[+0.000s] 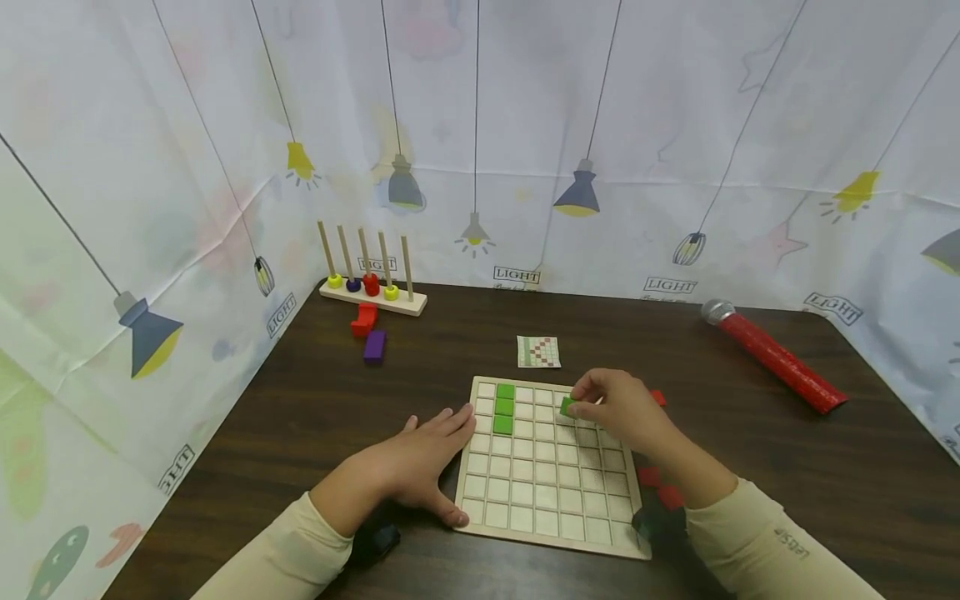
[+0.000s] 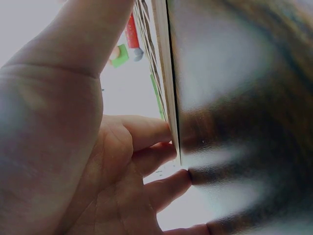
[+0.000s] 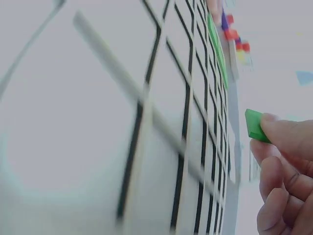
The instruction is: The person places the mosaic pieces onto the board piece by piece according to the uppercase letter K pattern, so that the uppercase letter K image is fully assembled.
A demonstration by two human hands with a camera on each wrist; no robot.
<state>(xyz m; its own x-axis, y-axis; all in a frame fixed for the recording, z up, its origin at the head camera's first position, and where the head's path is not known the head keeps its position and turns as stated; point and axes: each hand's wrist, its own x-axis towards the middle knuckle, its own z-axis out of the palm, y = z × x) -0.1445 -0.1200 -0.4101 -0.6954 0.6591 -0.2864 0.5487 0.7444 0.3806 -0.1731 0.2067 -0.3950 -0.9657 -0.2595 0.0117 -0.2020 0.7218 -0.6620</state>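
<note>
A pale wooden grid board [image 1: 546, 497] lies on the dark table. Three green square tiles [image 1: 504, 408] form a column in its second column from the left, starting at the far row. My right hand [image 1: 626, 408] pinches another green tile [image 3: 257, 126] between thumb and forefinger, raised over the board's far right part; in the head view the tile [image 1: 566, 406] overlaps the far rows. My left hand [image 1: 420, 458] rests at the board's left edge with fingers spread, fingertips along the rim and thumb by the near corner. The left wrist view shows its fingers [image 2: 151, 132] against the board's side.
A small printed grid card [image 1: 538, 352] lies beyond the board. Red tiles [image 1: 670, 497] lie to its right, partly behind my right arm. A red toy microphone [image 1: 780, 358] lies far right. Far left are a peg stand [image 1: 408, 304], a red block [image 1: 363, 321] and a purple block [image 1: 375, 346].
</note>
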